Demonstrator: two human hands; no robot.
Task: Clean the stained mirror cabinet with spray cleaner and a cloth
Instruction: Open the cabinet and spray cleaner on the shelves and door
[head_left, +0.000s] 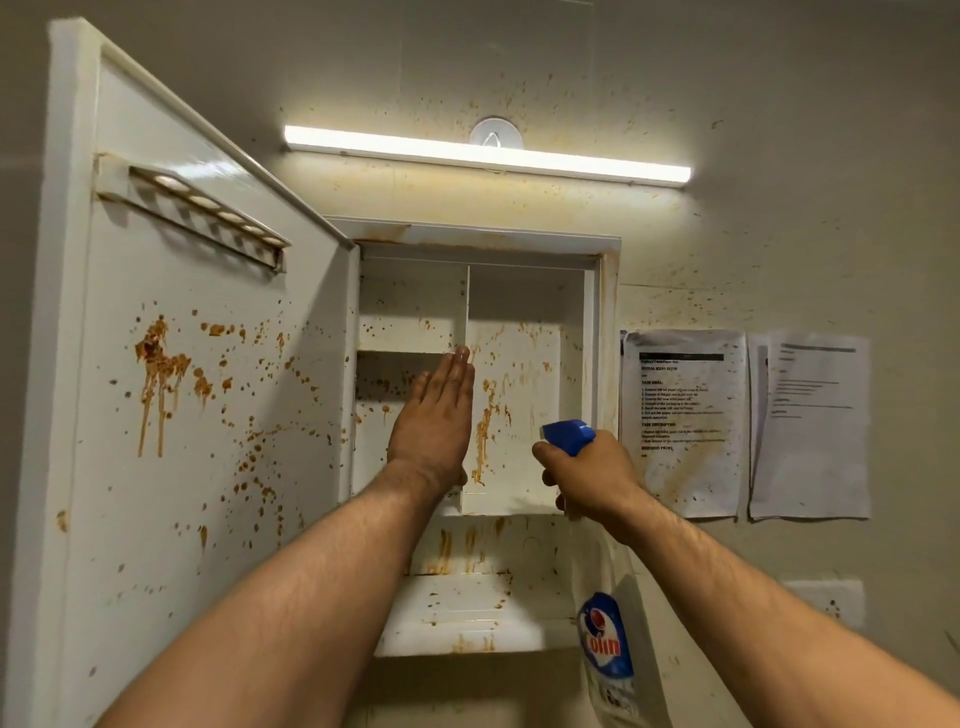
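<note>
- Two hands are up at the cabinet (483, 236): your left hand (434, 415) is flat, fingers straight, before the divider (466, 306); your right hand (587, 473) grips the sprayer (569, 435), nozzle aimed inside.
- Move the left hand aside, then mist the streaks (483, 436) evenly, door (208, 467) too.
- No cloth shows; whether the left palm touches the divider is unclear.
</note>
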